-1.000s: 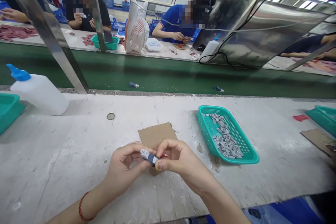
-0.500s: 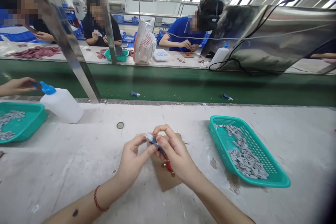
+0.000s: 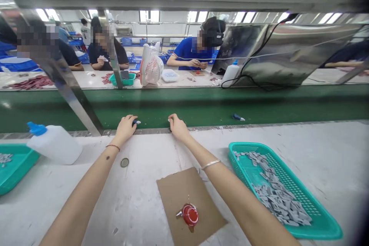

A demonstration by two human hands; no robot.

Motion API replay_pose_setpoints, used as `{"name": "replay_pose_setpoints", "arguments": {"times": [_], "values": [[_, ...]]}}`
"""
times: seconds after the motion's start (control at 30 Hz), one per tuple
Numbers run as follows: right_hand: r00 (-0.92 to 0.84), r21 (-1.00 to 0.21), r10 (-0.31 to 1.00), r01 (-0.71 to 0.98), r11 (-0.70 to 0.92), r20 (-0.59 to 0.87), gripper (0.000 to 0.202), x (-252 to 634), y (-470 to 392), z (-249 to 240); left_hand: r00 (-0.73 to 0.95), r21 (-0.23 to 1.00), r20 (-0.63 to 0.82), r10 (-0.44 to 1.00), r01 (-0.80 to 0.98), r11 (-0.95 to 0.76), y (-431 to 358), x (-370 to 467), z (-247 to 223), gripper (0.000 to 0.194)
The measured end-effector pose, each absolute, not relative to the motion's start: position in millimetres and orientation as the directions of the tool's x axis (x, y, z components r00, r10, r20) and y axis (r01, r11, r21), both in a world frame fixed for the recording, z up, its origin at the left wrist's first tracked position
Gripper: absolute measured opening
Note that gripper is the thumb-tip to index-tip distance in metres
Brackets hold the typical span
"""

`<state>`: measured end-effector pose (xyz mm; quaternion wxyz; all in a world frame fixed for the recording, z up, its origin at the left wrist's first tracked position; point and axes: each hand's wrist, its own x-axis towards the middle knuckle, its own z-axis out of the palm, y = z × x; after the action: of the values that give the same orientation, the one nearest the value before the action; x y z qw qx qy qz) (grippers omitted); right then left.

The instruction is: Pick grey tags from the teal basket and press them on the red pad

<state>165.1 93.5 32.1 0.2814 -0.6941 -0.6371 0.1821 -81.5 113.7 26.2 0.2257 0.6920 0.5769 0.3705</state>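
My left hand (image 3: 126, 127) reaches to the near edge of the green belt, its fingers closed around a small dark blue piece with a white tip (image 3: 136, 122). To its right, my right hand (image 3: 178, 127) is also over the belt edge, fingers pinched. A bit of a small whitish piece (image 3: 168, 120) shows at those fingertips; the rest is hidden. Between my forearms a brown cardboard sheet (image 3: 173, 188) lies on the table, bearing a small red cap-like dish (image 3: 190, 214) with wet-looking red contents.
A green basket (image 3: 325, 223) of grey pieces stands at right. On the left are a white bottle (image 3: 59, 146) with a blue nozzle and another green basket (image 3: 17, 169). A bottle cap (image 3: 124, 162) lies nearby. Another blue piece (image 3: 238, 117) rests on the belt (image 3: 201, 103). A metal post (image 3: 77, 103) rises at left.
Both hands have moved apart and forward from above the cardboard to the belt edge. The blue piece they held together is gone from there, and the red dish is uncovered. The view has tilted up.
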Motion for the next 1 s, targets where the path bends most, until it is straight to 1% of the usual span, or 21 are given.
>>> {"name": "replay_pose_setpoints", "arguments": {"times": [0.1,0.17,0.23,0.3,0.4,0.47,0.53,0.57,0.63,0.73,0.8,0.83,0.9,1.0], "values": [[0.121,-0.484,0.983,0.874,-0.041,0.135,0.033,159,115,30,0.018,0.795,0.211,0.977,0.578,-0.182,123,-82,23,0.012],[0.107,-0.405,0.983,0.914,-0.038,0.148,0.032,154,125,27,-0.039,0.847,0.180,0.983,0.514,-0.135,124,-83,24,0.007],[0.082,-0.344,0.985,0.939,-0.025,0.153,0.031,150,130,23,-0.105,0.906,0.129,0.986,0.417,-0.074,120,-81,27,0.009],[0.063,-0.304,0.986,0.953,-0.012,0.157,0.029,147,129,21,-0.140,0.957,0.045,0.989,0.289,-0.003,108,-77,33,0.017],[0.035,-0.274,0.983,0.962,0.016,0.181,0.030,147,117,29,-0.088,0.989,-0.091,0.992,0.113,0.101,72,-69,41,0.024],[-0.010,-0.267,0.978,0.961,0.067,0.210,0.030,155,101,43,-0.015,0.975,-0.221,0.975,-0.037,0.220,40,-65,45,0.021],[-0.064,-0.267,0.967,0.955,0.131,0.246,0.027,173,76,60,0.080,0.906,-0.370,0.926,-0.188,0.378,6,-64,47,0.017],[-0.080,-0.269,0.961,0.951,0.153,0.264,0.025,187,60,68,0.137,0.862,-0.429,0.893,-0.234,0.450,-11,-64,46,0.016],[-0.049,-0.272,0.952,0.953,0.135,0.301,0.023,225,22,83,0.214,0.807,-0.497,0.841,-0.240,0.539,-41,-67,42,0.017],[0.138,-0.265,0.932,0.963,-0.047,0.334,0.032,295,-37,94,0.249,0.798,-0.517,0.819,-0.206,0.566,-75,-70,32,0.027],[0.259,-0.241,0.918,0.952,-0.190,0.300,0.030,338,-70,92,0.250,0.822,-0.488,0.836,-0.191,0.537,-88,-69,26,0.031],[0.293,-0.226,0.921,0.945,-0.237,0.258,0.026,355,-82,88,0.253,0.837,-0.468,0.847,-0.180,0.516,-93,-66,24,0.034],[0.313,-0.190,0.934,0.941,-0.279,0.175,0.018,377,-98,77,0.250,0.867,-0.426,0.870,-0.162,0.471,-99,-59,22,0.039],[0.298,-0.129,0.950,0.950,-0.285,0.094,0.009,382,-103,57,0.269,0.903,-0.349,0.898,-0.161,0.399,-105,-46,23,0.040]]}}
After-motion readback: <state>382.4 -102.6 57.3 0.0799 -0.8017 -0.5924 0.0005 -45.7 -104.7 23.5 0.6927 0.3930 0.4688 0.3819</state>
